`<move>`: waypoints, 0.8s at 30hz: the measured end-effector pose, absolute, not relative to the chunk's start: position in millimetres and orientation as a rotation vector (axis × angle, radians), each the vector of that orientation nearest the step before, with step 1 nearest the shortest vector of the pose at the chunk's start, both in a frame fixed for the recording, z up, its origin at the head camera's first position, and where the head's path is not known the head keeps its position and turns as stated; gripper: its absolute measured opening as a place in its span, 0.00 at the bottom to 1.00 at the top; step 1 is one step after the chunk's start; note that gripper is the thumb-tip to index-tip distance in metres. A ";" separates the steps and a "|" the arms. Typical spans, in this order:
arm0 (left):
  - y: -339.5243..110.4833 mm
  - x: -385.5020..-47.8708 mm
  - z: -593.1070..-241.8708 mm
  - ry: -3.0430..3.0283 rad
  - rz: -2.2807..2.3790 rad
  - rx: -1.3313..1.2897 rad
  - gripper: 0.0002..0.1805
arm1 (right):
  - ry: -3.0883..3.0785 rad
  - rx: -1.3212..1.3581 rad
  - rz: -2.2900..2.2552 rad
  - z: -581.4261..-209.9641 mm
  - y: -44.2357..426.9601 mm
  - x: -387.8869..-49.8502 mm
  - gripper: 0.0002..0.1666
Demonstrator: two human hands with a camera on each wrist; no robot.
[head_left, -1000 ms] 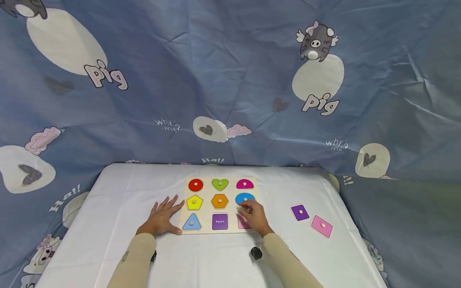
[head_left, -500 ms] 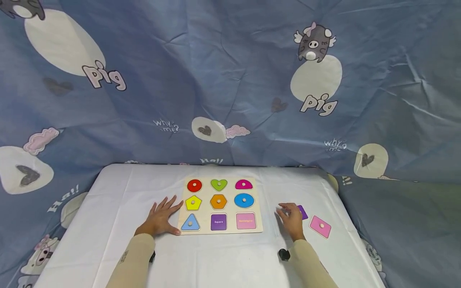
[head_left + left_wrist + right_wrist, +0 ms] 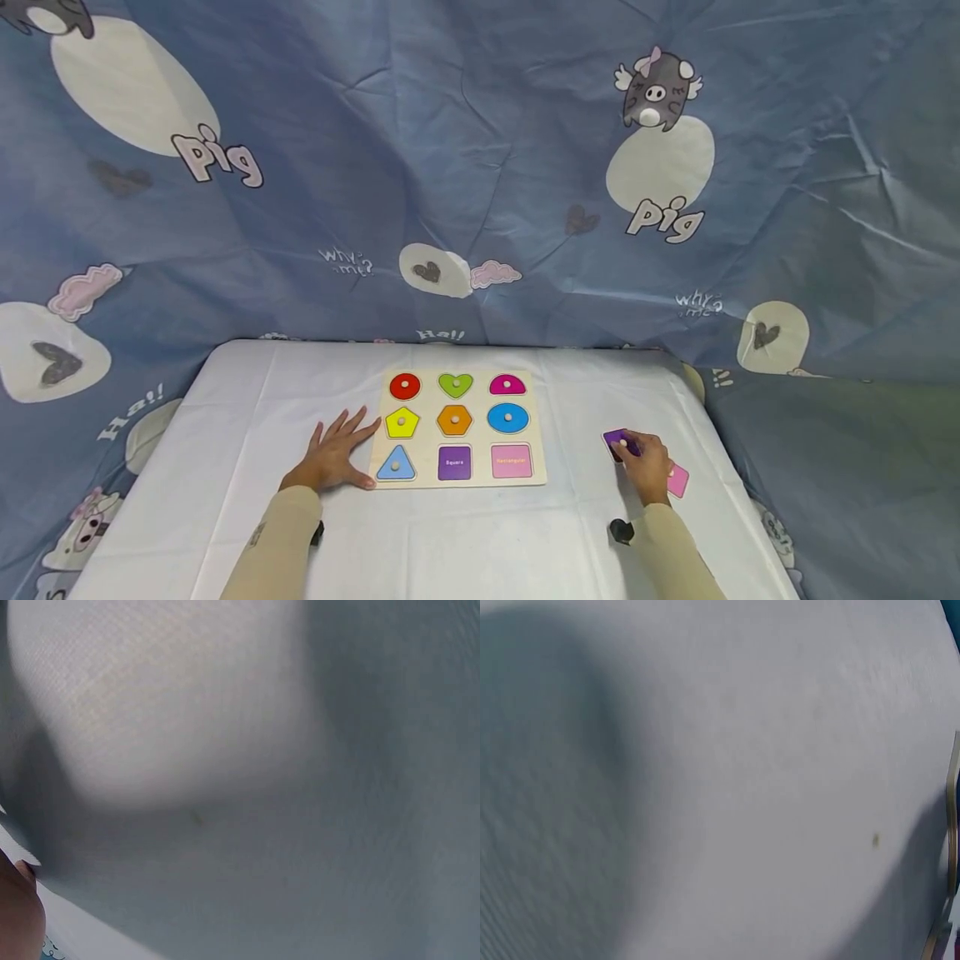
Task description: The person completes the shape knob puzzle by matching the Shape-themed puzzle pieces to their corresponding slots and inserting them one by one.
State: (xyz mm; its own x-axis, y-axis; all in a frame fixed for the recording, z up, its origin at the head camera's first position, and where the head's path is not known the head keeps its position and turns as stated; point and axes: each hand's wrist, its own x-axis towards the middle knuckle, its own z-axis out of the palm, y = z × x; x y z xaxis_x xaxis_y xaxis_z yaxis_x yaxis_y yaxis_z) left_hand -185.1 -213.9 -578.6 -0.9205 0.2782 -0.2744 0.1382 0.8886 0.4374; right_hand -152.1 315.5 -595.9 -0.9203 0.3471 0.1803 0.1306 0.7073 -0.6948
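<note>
The pale wooden shape puzzle board lies in the middle of the table in the head view. My left hand rests with fingers spread at its left edge; part of that hand shows at the left wrist view's edge. To the right of the board, my right hand pinches at the knob of the purple square puzzle piece, partly covering the piece. Beside it lies the pink rectangle piece, half hidden by the hand. The board's purple square slot and pink rectangle slot hold no pieces.
Knobbed pieces sit in the board's other slots, among them a red circle, a blue oval and a light-blue triangle. White cloth covers the table. A blue patterned curtain hangs behind it.
My right hand has moved right, from over the board's lower right corner to the purple square piece. The left hand stays at the board's left edge.
</note>
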 end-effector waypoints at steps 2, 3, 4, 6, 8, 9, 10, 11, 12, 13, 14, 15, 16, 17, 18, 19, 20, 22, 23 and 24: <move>-213.2 -185.2 -578.1 2.718 0.601 0.300 0.63 | -2.655 -0.379 1.032 -596.2 319.4 -151.5 0.19; -212.9 -185.3 -578.1 2.716 0.601 0.297 0.63 | -2.668 -0.379 1.029 -596.6 321.1 -151.4 0.19; -212.5 -185.3 -577.9 2.712 0.606 0.293 0.63 | -2.677 -0.382 1.026 -596.8 322.7 -151.0 0.18; -211.9 -185.4 -577.4 2.705 0.608 0.286 0.63 | -2.681 -0.392 1.029 -597.4 325.5 -150.9 0.17; -211.6 -185.6 -577.1 2.704 0.608 0.285 0.63 | -2.674 -0.407 1.041 -597.7 327.6 -151.4 0.15; -211.6 -185.7 -577.0 2.707 0.609 0.288 0.63 | -2.665 -0.417 1.055 -597.7 328.2 -151.6 0.15; -211.4 -185.9 -576.8 2.710 0.610 0.287 0.63 | -2.660 -0.422 1.060 -597.5 328.8 -151.9 0.14; -211.4 -186.1 -576.8 2.713 0.608 0.288 0.63 | -2.656 -0.426 1.067 -597.9 329.5 -152.6 0.15; -211.2 -186.4 -576.4 2.717 0.609 0.289 0.63 | -2.653 -0.430 1.079 -598.1 330.0 -153.0 0.15; -211.1 -186.8 -576.2 2.720 0.610 0.293 0.63 | -2.651 -0.435 1.084 -598.1 330.3 -153.4 0.15; -211.1 -187.0 -576.3 2.719 0.610 0.290 0.62 | -2.650 -0.440 1.085 -598.1 330.4 -153.8 0.15; -211.0 -187.4 -576.3 2.719 0.611 0.289 0.62 | -2.646 -0.447 1.092 -598.4 330.6 -154.2 0.16; -210.7 -187.7 -576.0 2.720 0.611 0.289 0.62 | -2.647 -0.447 1.088 -598.5 330.9 -154.6 0.16; -210.6 -187.9 -576.0 2.718 0.614 0.288 0.62 | -2.644 -0.450 1.088 -598.6 331.0 -155.0 0.16; -210.6 -188.1 -576.1 2.718 0.616 0.286 0.63 | -2.641 -0.451 1.089 -598.2 330.8 -155.2 0.16; -210.7 -188.1 -576.6 2.717 0.618 0.284 0.63 | -2.637 -0.453 1.088 -597.9 330.4 -155.6 0.15; -211.0 -188.1 -577.1 2.718 0.617 0.285 0.63 | -2.638 -0.454 1.086 -597.5 330.2 -155.8 0.15; -211.8 -187.9 -578.8 2.720 0.613 0.289 0.63 | -2.648 -0.452 1.088 -596.8 329.5 -156.2 0.15; -212.2 -187.6 -579.6 2.716 0.616 0.285 0.63 | -2.652 -0.454 1.092 -596.3 328.9 -156.3 0.15; -212.6 -187.3 -580.2 2.714 0.616 0.284 0.63 | -2.660 -0.451 1.096 -595.6 328.3 -156.4 0.15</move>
State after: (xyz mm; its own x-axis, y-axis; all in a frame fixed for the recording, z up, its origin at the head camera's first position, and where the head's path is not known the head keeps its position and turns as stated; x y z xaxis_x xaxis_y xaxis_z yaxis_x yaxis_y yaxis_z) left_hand -187.3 -212.6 -580.2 -0.9213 0.2654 -0.2841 0.1168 0.8859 0.4490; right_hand -156.4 328.3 -595.6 -0.9265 0.3648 0.0924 0.1938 0.6730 -0.7138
